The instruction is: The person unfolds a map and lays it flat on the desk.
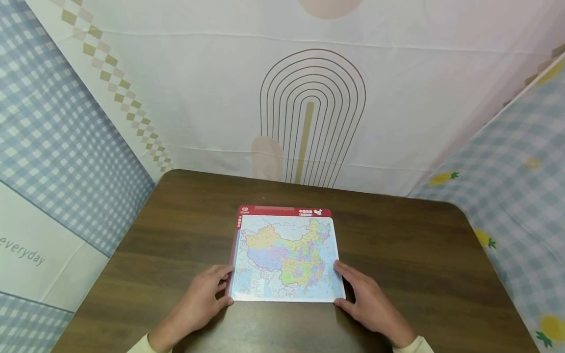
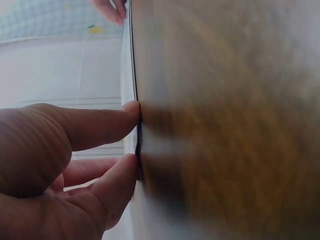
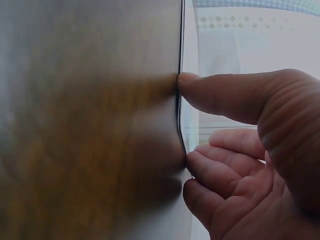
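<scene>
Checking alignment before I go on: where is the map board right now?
In the head view the map board lies flat on the brown table, centre near edge, with the left hand and right hand touching its side edges.

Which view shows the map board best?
Head view: the whole map board lies flat on the table, colours and red header visible. Both wrist views show only its thin edge against blurred wood.

The table point(image 1: 397, 255) was dark brown woodgrain. On it the map board point(image 1: 287, 255) showed yellow, blue, green and purple patches on pale blue, with a red band along its twelve o'clock edge. The backdrop point(image 1: 212, 98) at twelve o'clock was white with brown arched lines and an olive checker stripe. Blue-and-white gingham cloth point(image 1: 53, 147) hung at nine o'clock; at three o'clock, gingham point(image 1: 521, 162) with yellow pineapples.
</scene>
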Motion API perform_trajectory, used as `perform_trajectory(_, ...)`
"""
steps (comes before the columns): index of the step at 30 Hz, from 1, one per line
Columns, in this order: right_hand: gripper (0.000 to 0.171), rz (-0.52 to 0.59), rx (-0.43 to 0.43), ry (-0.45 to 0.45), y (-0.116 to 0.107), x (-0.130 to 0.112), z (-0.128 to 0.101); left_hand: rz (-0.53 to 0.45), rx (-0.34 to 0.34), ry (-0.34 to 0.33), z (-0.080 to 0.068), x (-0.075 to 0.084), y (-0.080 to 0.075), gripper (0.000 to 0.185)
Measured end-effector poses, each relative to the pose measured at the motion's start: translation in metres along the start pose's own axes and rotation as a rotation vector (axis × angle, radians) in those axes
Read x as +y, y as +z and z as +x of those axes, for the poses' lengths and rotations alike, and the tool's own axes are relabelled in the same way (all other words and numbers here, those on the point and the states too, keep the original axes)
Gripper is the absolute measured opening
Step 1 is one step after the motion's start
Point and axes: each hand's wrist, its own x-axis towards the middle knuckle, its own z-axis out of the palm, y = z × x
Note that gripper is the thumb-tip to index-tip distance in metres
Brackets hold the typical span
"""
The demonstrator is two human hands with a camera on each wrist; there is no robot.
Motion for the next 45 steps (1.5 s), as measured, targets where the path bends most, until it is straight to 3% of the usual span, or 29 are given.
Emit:
perform_trajectory(15, 0.08, 0.006, 0.035, -0.1, -0.006, 0.015, 0.014, 0.022, -0.002, -0.028, -0.011, 0.012, 0.016, 0.067)
perform_trajectory(22, 0.08, 0.017, -0.002, -0.036, -0.006, 0.006, 0.013, -0.021, -0.033, 0.017, -0.011, 0.004, 0.014, 0.065)
perform_trajectory(30, 0.081, 0.007, 0.003, 0.034, -0.005, -0.006, 0.011, 0.045, -0.042, 0.035, -0.009, 0.002, 0.01, 0.062)
perform_trajectory(37, 0.079, -0.002, 0.003, 0.034, -0.007, -0.004, 0.016, 0.109, -0.023, 0.053, -0.013, 0.008, 0.017, 0.06)
perform_trajectory(45, 0.075, -0.014, 0.039, 0.017, -0.007, -0.001, 0.024, 0.09, -0.051, 0.027, -0.014, 0.011, 0.023, 0.056)
